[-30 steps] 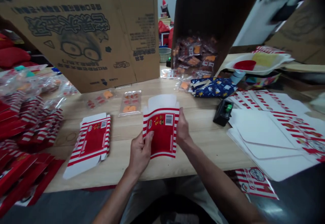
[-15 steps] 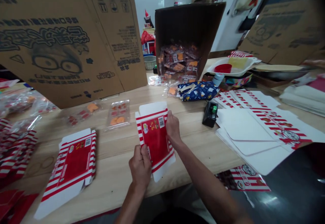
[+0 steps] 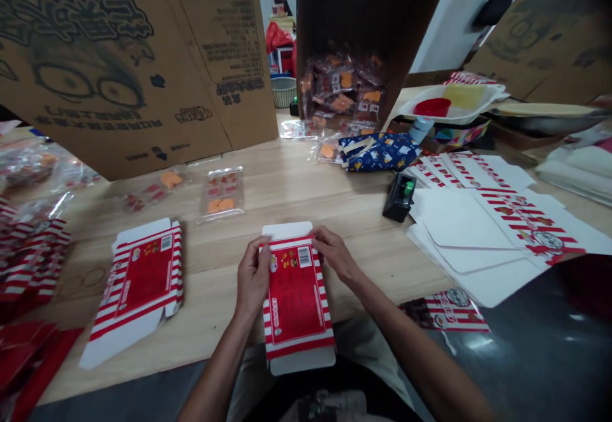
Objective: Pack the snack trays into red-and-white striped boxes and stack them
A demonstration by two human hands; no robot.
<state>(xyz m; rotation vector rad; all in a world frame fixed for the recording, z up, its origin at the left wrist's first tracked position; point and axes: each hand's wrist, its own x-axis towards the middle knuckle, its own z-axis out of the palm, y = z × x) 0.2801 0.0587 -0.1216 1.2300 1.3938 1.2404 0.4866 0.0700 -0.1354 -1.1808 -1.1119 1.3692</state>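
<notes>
A red-and-white striped carton (image 3: 297, 294) with a white end flap lies between my hands at the front edge of the table, its lower end over my lap. My left hand (image 3: 253, 275) grips its upper left side, thumb on the printed face. My right hand (image 3: 333, 253) pinches the upper right corner near the barcode. To the left lies a second carton (image 3: 146, 275) of the same print, with its white flap out. Beyond them rests a clear packet of candies (image 3: 223, 192).
A large cardboard box (image 3: 191, 90) stands at the back left. Another box (image 3: 368, 20) on its side holds several candy packets. At right are a tape dispenser (image 3: 400, 197), a blue patterned pouch (image 3: 377, 152) and stacked flat cartons (image 3: 473, 231). Striped packs (image 3: 33, 256) lie at far left.
The held carton has come down toward me and straightened. My left hand has moved up its side, and my right hand sits at its top corner. The view has tilted down.
</notes>
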